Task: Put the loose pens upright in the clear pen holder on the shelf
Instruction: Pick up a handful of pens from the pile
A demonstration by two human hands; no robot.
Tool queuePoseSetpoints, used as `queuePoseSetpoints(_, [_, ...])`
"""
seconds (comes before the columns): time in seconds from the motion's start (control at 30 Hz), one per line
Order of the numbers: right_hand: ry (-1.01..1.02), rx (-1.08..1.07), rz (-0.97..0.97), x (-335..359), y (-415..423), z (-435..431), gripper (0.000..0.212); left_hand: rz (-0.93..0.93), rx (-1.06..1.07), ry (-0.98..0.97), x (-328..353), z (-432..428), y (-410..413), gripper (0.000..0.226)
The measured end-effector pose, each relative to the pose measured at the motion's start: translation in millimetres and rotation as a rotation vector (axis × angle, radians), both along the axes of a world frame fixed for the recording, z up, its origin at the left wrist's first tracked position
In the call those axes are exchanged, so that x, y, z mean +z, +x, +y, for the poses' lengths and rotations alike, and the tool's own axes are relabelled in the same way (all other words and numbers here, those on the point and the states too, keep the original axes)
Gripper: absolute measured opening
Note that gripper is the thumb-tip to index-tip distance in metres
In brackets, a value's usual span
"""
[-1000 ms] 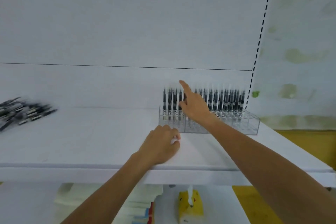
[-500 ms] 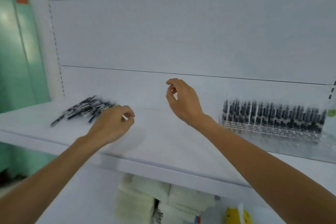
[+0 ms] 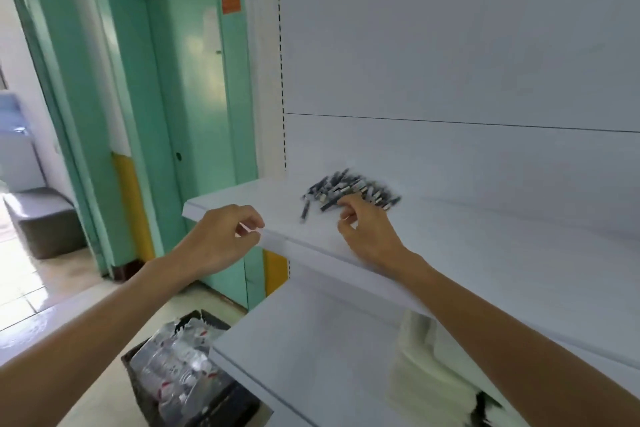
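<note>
Pens (image 3: 349, 189) in blurred dark heap

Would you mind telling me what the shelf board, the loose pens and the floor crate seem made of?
The shelf board looks like white-painted sheet metal, matte, with a thin folded front edge; laminate is possible. The loose pens look like dark plastic with pale bands, though blurred. The crate seems dark moulded plastic, judging by its latticed wall.
</note>
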State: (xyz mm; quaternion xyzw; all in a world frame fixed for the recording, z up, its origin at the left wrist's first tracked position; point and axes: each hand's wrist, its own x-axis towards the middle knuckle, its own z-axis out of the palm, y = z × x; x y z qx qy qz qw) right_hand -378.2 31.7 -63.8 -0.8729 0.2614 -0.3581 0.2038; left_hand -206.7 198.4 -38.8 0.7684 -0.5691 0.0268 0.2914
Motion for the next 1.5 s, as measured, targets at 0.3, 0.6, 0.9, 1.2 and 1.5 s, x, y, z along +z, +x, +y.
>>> queuePoseSetpoints(0.3, [0.036,-0.064,0.027,11,49,-34,0.025,0.204,-0.073,-0.014,-25,-56,35,0.015])
queuePoseSetpoints(0.6, [-0.054,-0.143,0.006,41,102,-112,0.024,-0.091,0.052,0.335,-19,-162,50,0.061])
queuePoseSetpoints(0.9, [-0.073,-0.150,0.103,39,149,-158,0.026,0.008,-0.147,0.468,-3,-176,91,0.016])
queuePoseSetpoints(1.2, [-0.028,-0.245,0.319,30,185,-190,0.024,0.261,-0.115,0.274,1,-233,140,0.011])
queuePoseSetpoints(1.5, [-0.073,-0.500,0.653,28,221,-203,0.019,0.154,-0.191,0.276,-18,-304,155,0.036])
